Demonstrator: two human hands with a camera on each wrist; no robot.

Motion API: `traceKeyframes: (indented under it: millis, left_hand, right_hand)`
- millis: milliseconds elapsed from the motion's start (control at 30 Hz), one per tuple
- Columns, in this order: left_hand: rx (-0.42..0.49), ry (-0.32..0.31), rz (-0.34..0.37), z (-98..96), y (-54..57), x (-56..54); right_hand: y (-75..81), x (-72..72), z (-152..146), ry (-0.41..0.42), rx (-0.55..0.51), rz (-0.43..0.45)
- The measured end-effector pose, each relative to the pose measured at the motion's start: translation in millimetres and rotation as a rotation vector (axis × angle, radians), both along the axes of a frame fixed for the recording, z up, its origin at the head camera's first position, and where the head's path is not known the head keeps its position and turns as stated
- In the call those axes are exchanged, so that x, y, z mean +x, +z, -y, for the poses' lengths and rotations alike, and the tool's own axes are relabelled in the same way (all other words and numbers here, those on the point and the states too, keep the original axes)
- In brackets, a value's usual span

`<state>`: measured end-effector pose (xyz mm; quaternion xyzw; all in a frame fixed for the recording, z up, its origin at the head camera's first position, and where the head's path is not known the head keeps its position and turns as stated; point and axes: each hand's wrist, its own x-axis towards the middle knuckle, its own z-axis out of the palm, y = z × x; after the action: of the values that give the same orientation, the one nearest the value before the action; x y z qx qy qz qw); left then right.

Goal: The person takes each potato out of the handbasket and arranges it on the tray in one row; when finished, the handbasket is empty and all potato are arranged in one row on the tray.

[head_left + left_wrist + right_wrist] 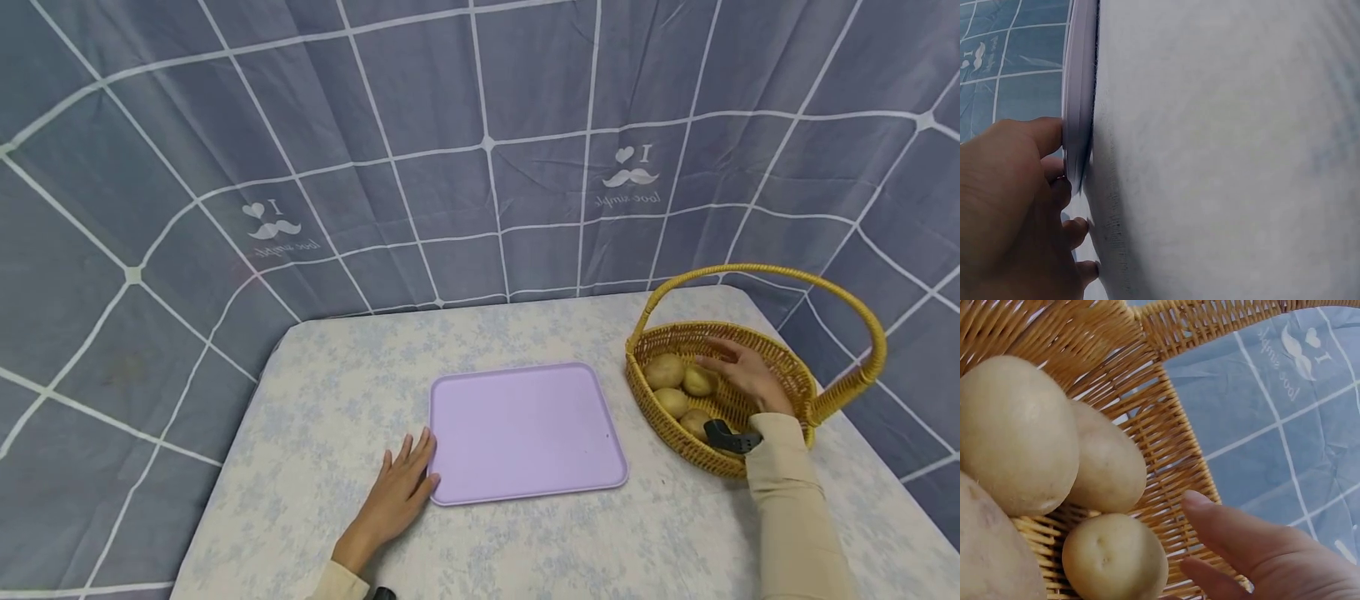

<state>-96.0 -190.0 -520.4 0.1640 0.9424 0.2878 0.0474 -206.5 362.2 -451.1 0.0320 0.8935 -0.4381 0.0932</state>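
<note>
Several fingers of the right hand (742, 373) are loosely extended toward 10 o'clock, thumb parted from them, with nothing seen in their hold. In the right wrist view the thumb tip sits just beside the smallest-looking potato (1115, 557), at its 2 o'clock, with a gap between. The left hand (396, 496) lies with fingers nearly straight and a little spread, pointing toward 1 o'clock; its thumb touches the rim of a lilac tray (517, 433). Whether any fingertip is tucked under that rim, I cannot tell.

Around the right hand is a yellow woven basket (652, 407), holding four potatoes along its 7 to 11 o'clock side; the hand is toward 1 o'clock inside it. The basket's handle (765, 268) arches over from its 10 o'clock to its 3 o'clock edge. A black strap-like device (731, 439) sits at the right wrist, below a beige sleeve (795, 508).

The tray lies flat, left hand at its 8 o'clock, basket between its 2 and 3 o'clock. Both rest on a pale floral tablecloth (337, 392). Beyond, at 12 o'clock, hangs a blue-grey curtain (442, 100) with white grid lines.
</note>
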Motion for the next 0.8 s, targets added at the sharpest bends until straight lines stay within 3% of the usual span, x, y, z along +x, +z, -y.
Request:
traceKeyframes:
  millis: [200,367,500,633,800]
  left_hand:
    - [-0.001,-0.003,0.001,0.1,0.3,0.2]
    - [0.003,0.003,0.0,0.1,0.2,1.3]
    - [0.005,0.007,-0.001,0.5,-1.3,1.9]
    - [0.012,0.005,-0.005,0.5,-3.0,1.7]
    - [0.021,0.003,-0.001,0.6,-2.3,1.5]
  right_hand:
    - [-8.7,0.8,-3,0.097,-0.082,0.03]
    - [-13.8,0.2,-6,0.085,-0.109,0.026]
    - [-14.1,-0.3,-4,0.058,-0.077,0.018]
    - [-9.1,3.2,-2,0.067,0.025,-0.025]
    - [9.2,12.8,4,0.022,0.076,-0.112]
